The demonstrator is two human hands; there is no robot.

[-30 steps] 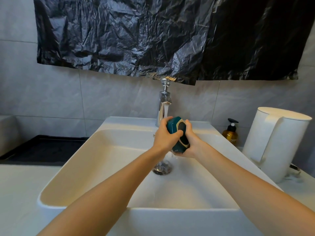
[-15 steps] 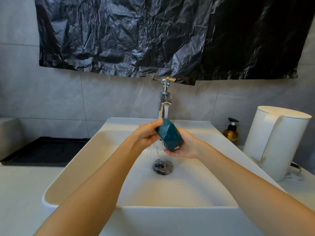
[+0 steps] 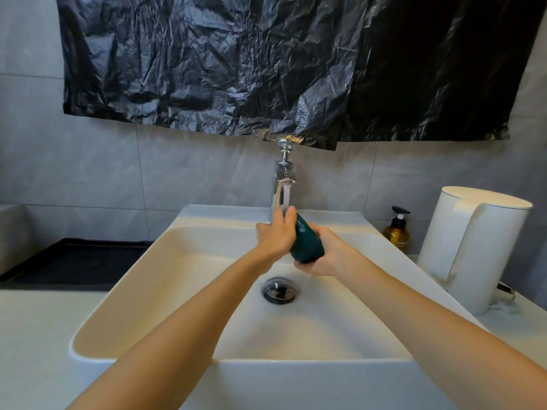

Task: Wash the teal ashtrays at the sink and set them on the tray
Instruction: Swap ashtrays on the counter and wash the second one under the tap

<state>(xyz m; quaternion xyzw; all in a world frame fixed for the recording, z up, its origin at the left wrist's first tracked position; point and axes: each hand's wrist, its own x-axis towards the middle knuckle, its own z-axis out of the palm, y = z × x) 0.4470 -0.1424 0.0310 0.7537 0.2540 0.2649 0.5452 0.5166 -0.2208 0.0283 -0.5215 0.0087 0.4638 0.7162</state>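
Note:
A teal ashtray [image 3: 307, 242] is held on edge above the white sink [image 3: 183, 291], just under the running chrome tap [image 3: 283, 184]. My right hand [image 3: 328, 255] cups it from below and behind, fingers curled round its lower edge. My left hand [image 3: 276, 235] grips its left side, the thumb over the top rim. Water runs onto the ashtray's upper end. A black tray [image 3: 74, 258] lies on the counter left of the sink, with nothing visible on it.
A drain plug [image 3: 279, 290] sits in the basin below the hands. An amber pump bottle [image 3: 396, 230] and a white kettle [image 3: 470, 250] stand on the counter at the right. Black plastic sheeting [image 3: 281, 63] hangs on the tiled wall above the tap.
The ashtray has been turned in both hands under the stream and now stands steeper. My left hand has slid up over its left side.

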